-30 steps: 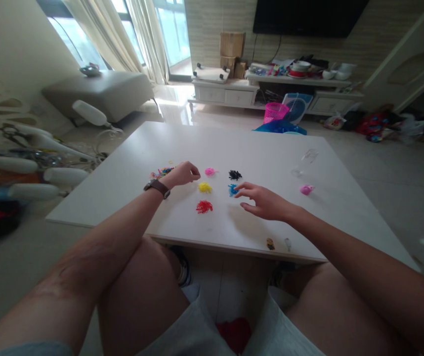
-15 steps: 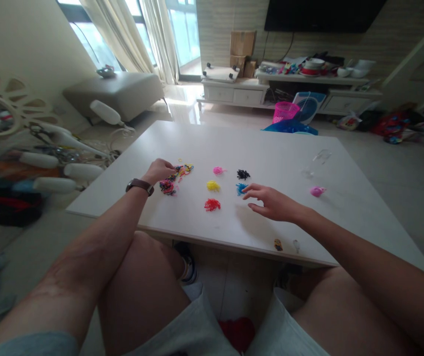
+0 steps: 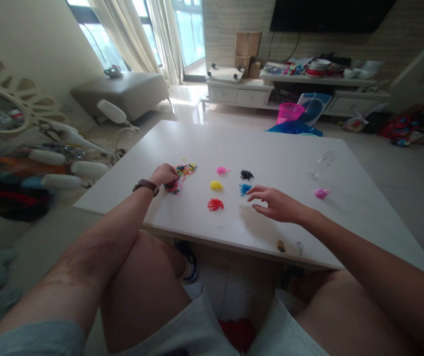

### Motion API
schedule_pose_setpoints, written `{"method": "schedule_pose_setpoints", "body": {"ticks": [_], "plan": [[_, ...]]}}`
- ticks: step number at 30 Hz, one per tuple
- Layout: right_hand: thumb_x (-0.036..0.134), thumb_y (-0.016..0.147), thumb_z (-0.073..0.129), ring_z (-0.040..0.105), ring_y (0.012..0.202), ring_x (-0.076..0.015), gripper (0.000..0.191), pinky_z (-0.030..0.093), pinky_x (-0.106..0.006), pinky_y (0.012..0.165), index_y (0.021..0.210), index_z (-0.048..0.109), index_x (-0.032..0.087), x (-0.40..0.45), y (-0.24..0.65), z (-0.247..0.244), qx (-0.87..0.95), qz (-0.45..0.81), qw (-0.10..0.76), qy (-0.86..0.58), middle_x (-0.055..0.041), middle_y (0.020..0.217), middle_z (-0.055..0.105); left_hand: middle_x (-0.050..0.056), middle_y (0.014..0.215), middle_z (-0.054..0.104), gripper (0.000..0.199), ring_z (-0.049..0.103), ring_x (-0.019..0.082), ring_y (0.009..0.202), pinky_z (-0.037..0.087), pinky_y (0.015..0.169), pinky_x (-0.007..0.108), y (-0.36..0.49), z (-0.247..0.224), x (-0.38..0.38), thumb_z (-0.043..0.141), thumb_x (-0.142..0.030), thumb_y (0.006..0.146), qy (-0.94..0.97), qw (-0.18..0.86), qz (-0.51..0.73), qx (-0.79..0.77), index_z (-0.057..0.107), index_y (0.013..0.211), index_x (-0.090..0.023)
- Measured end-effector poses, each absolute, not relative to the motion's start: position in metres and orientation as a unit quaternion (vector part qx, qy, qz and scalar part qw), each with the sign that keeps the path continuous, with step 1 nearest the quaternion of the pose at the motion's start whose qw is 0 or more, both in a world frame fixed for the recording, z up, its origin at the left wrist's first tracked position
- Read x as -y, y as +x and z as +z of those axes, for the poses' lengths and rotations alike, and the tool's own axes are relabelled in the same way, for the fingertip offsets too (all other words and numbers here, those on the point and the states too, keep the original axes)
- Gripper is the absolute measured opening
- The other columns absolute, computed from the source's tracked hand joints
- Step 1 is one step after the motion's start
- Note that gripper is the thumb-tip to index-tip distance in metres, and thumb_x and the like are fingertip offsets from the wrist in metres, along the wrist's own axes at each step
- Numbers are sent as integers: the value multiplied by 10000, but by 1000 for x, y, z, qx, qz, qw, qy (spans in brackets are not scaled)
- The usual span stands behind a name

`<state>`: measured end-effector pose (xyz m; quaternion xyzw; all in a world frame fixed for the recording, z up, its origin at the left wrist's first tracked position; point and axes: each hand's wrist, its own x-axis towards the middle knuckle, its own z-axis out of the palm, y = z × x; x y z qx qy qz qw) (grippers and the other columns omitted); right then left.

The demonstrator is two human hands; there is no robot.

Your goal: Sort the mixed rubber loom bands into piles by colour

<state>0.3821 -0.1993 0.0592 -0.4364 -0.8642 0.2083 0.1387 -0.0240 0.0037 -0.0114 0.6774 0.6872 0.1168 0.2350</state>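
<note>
My left hand [image 3: 164,174], with a watch [image 3: 146,186] on its wrist, is at a mixed pile of coloured small rubber bands [image 3: 187,170]. Its fingers are pinched together at the bands; what lies between the tips is hidden. My right hand [image 3: 271,203] hovers over the table with fingers spread and nothing in them, its fingertips close to a blue heap of bands [image 3: 245,189]. Sorted by colour, other heaps lie between the hands: black [image 3: 246,175], pink [image 3: 221,170], yellow [image 3: 216,185] and red [image 3: 215,204].
On the white table [image 3: 204,143], a pink-purple object [image 3: 322,193] and a clear container [image 3: 326,158] are at the right. A small yellow-and-dark piece [image 3: 280,246] and a clear piece [image 3: 300,247] lie by the front edge. A floor lamp [image 3: 111,111] stands left.
My left hand has shifted slightly nearer me over the mixed pile, covering more of its near part. My right hand hangs in about the same place. The view has turned slightly left.
</note>
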Motion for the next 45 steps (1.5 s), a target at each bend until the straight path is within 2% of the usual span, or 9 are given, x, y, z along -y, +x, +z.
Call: {"method": "schedule_pose_setpoints", "body": {"ticks": [5, 14, 23, 33, 40, 45], "plan": [[233, 935, 577, 680, 1138, -272, 200, 549, -436, 991, 1066, 726, 213, 199, 381, 60, 865, 211, 129, -436, -121, 1305, 667, 49, 680, 727, 173, 647, 174, 645, 434, 529, 229, -24, -12, -3, 786, -281, 593, 672, 231, 113, -695, 770, 728, -173], [229, 915, 604, 699, 1088, -263, 185, 562, -409, 959, 1037, 742, 220, 201, 379, 62, 861, 218, 132, -441, -110, 1284, 681, 20, 539, 635, 114, 581, 159, 543, 412, 502, 235, -15, 4, 2, 785, -247, 587, 663, 250, 107, -698, 726, 652, -174], [226, 907, 619, 709, 1053, -263, 174, 566, -408, 943, 1021, 750, 221, 200, 380, 59, 866, 218, 142, -427, -110, 1226, 703, 46, 652, 714, 185, 587, 146, 564, 408, 493, 217, -17, 11, 7, 796, -275, 544, 665, 260, 150, -684, 757, 690, -169], [215, 917, 602, 706, 1044, -239, 182, 564, -367, 921, 1032, 744, 219, 200, 381, 57, 872, 207, 127, -425, -98, 1225, 701, 44, 634, 710, 196, 572, 146, 546, 412, 488, 228, -17, 3, 4, 802, -247, 522, 685, 263, 135, -666, 787, 698, -163], [219, 920, 597, 710, 1041, -246, 182, 566, -374, 914, 1026, 746, 215, 201, 379, 59, 873, 206, 121, -425, -105, 1226, 703, 52, 649, 721, 190, 591, 151, 557, 436, 498, 220, -13, 3, 4, 760, -170, 510, 677, 269, 137, -671, 789, 697, -157], [212, 906, 618, 712, 1048, -253, 182, 565, -385, 924, 1030, 751, 223, 200, 380, 57, 871, 212, 127, -425, -102, 1212, 711, 48, 631, 712, 179, 569, 146, 521, 424, 476, 227, -16, 2, 2, 754, -187, 526, 662, 286, 144, -678, 797, 699, -171]]}}
